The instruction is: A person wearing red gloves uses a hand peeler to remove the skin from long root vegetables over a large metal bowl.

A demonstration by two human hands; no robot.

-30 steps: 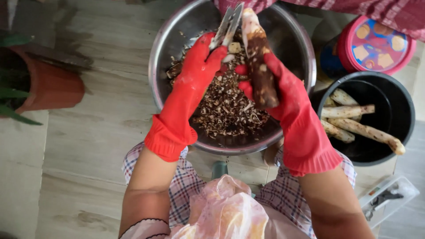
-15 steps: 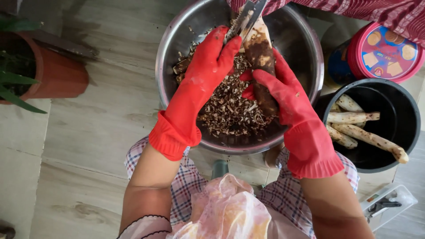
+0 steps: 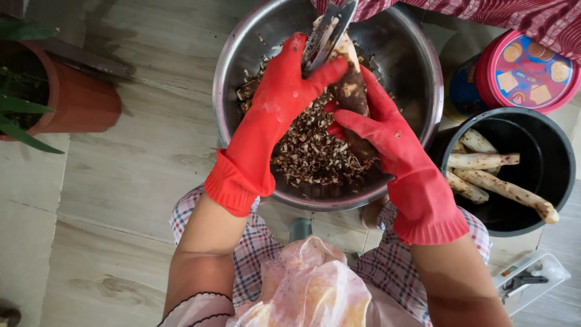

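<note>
A wooden plank floor [image 3: 121, 181] was recorded beneath everything, with a large steel bowl [image 3: 242, 72] set on it and a heap of brown peelings [image 3: 308, 151] collected in its bottom. A black bucket [image 3: 557, 181] holding several pale peeled roots [image 3: 484, 160] was noted just beside the bowl on the right, a round pink-lidded tin [image 3: 526, 69] behind it, and a terracotta plant pot [image 3: 78, 103] well apart on the left. Both hands were seen in red rubber gloves. The right hand [image 3: 387, 139] was held over the bowl with its fingers [image 3: 357, 121] wrapped around a long root [image 3: 351, 91], brown-skinned and partly stripped, tilted with its far end up. The left hand [image 3: 281, 97] was closed with fingers pressed together around a metal peeler [image 3: 330, 30], whose blade was laid against the upper end of the root. For the step to be done well, it was judged that the root should be kept over the bowl so shavings are caught, turned a little between strokes, and the blade drawn away from the holding fingers, the wet skin being likely slippery.
</note>
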